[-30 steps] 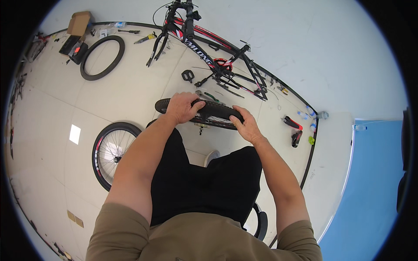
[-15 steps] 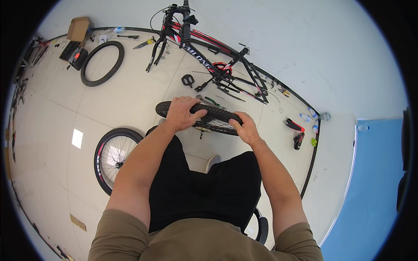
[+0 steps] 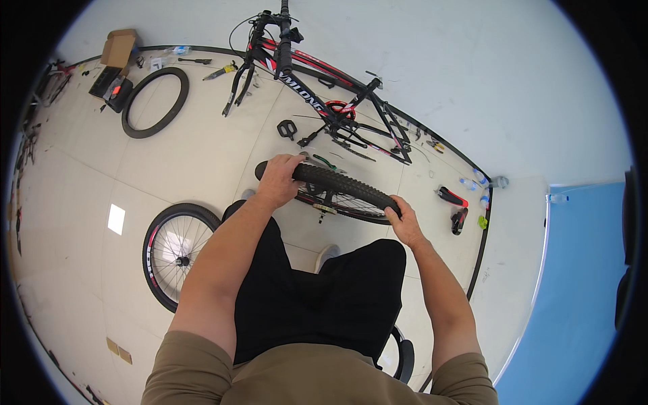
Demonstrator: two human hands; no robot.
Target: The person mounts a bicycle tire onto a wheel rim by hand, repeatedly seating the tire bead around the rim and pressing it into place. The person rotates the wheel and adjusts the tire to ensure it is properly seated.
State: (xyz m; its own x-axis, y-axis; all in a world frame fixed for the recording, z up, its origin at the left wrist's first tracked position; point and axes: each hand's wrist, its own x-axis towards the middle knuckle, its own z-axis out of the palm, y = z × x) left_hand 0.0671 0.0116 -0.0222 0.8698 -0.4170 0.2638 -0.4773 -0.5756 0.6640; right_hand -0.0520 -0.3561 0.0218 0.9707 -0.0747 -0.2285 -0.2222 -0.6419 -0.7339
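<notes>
Under the left hand (image 3: 278,179) tilts a knobbly black tyre (image 3: 351,185).

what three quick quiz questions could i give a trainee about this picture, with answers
1. True or false: the left hand and right hand touch the same spoked wheel.
2. Multiple choice: the bicycle frame has
A) both wheels fitted
B) only its front wheel fitted
C) neither wheel fitted
3. Fill in: the bare tyre lies to the ____ of the bicycle frame in the picture.
Key: 1 true; 2 C; 3 left
</notes>
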